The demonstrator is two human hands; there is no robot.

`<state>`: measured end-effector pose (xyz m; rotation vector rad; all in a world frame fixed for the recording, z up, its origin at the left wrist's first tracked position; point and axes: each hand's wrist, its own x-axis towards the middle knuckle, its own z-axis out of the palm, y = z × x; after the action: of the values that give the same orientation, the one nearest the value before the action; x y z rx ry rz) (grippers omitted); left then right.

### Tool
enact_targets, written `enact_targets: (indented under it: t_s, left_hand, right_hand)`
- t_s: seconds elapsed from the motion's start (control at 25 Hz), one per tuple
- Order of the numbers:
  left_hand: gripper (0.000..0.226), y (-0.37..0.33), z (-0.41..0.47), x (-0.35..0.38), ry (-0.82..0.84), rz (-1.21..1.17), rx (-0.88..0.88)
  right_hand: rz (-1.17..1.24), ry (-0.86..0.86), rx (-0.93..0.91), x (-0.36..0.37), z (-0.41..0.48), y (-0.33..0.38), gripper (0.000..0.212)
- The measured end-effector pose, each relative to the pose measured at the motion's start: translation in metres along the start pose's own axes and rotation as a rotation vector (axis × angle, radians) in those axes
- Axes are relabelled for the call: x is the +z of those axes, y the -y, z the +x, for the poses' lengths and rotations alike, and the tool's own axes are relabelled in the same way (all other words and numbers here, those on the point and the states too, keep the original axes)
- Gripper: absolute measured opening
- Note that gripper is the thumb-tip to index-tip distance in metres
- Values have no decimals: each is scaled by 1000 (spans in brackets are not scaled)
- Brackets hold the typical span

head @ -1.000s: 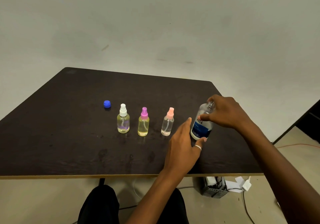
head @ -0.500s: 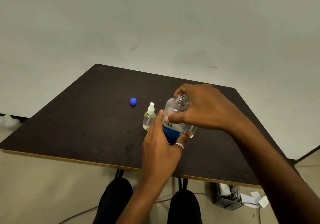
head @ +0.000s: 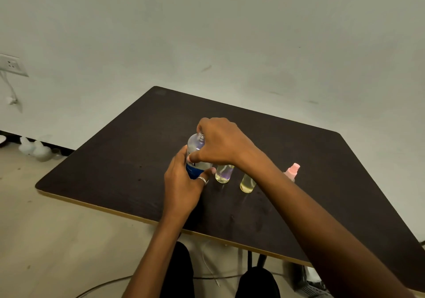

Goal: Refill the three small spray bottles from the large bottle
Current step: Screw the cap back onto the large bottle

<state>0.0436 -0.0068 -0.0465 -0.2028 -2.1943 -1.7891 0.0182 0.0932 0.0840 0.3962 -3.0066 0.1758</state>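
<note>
The large clear bottle (head: 195, 147) with a blue label is left of the three small spray bottles, just above or on the dark table (head: 128, 159). My left hand (head: 181, 187) wraps its lower body. My right hand (head: 220, 143) grips its neck and shoulder from above and hides the mouth. Right of it stands a small bottle (head: 223, 173) of pale liquid, its top behind my right wrist. A yellow-filled small bottle (head: 247, 184) follows, then a pink-capped one (head: 292, 170), mostly hidden by my right forearm. The blue cap is not visible.
The table's front edge (head: 138, 216) runs diagonally close to my knees. A wall socket (head: 11, 65) is at far left, with white objects on the floor (head: 34, 149) by the wall. Cables and a dark box (head: 305, 282) lie under the table.
Both hands carried the large bottle from the right end of the row, past the small bottles, to the left end. The view swung left, and the blue cap dropped out of sight.
</note>
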Motion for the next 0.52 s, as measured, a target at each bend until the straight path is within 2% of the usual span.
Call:
enact_targets:
  t_s: [0.4, 0.52]
  left_hand:
    - [68, 14, 16, 4, -13, -14, 1]
    - [74, 17, 21, 5, -13, -8, -12]
  right_hand:
    - [-11, 83, -22, 8, 22, -8, 62]
    - [113, 162, 14, -10, 33, -19, 63]
